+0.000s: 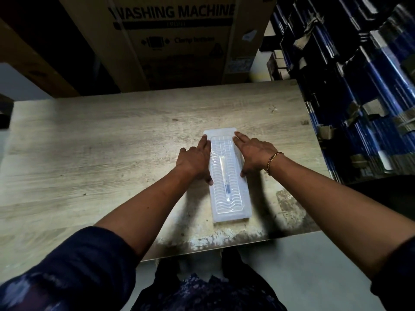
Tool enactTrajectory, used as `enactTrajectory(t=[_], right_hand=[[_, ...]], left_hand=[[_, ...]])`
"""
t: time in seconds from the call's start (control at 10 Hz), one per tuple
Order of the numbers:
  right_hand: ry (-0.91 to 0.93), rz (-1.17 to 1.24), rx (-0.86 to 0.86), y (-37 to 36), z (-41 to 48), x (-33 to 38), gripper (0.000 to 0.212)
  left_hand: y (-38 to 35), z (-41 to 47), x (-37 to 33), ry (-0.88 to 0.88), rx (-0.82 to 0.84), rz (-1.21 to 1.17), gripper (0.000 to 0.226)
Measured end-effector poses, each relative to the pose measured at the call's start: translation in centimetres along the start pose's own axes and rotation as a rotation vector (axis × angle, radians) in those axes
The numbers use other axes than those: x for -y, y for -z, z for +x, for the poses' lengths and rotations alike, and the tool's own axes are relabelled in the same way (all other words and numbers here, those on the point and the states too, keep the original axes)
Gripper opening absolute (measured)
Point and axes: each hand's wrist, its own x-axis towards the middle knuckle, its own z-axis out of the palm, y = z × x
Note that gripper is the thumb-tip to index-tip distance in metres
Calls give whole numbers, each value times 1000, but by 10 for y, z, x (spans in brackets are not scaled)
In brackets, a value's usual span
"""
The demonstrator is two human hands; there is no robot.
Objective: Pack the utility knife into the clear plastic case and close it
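Observation:
A long clear plastic case (226, 199) lies lengthwise on the wooden table (89, 158), its ribbed lid down. Through the lid I see the slim utility knife (225, 176), pale with a dark blue slider. My left hand (195, 159) lies flat against the case's left edge, fingers stretched toward the far end. My right hand (256, 153), with a gold bracelet at the wrist, presses flat on the right edge. Both hands rest on the far half of the case, fingers extended, not wrapped around it.
A large cardboard box (175, 41) marked "WASHING MACHINE" stands behind the table. Stacks of dark blue packages (359, 86) fill the right side beyond the table edge. The table's near edge (224, 241) is worn and close to the case. A dark object (5, 113) sits far left.

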Motion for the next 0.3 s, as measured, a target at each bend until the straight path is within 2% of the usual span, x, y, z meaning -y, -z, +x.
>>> enactTrajectory(t=[0.1, 0.3], right_hand=[[10, -64, -16, 1, -3, 4, 131], [35, 15, -109, 0, -12, 2, 115]], left_hand=[[-1, -6, 4, -34, -45, 16, 136], [-7, -22, 10, -32, -154, -70, 120]])
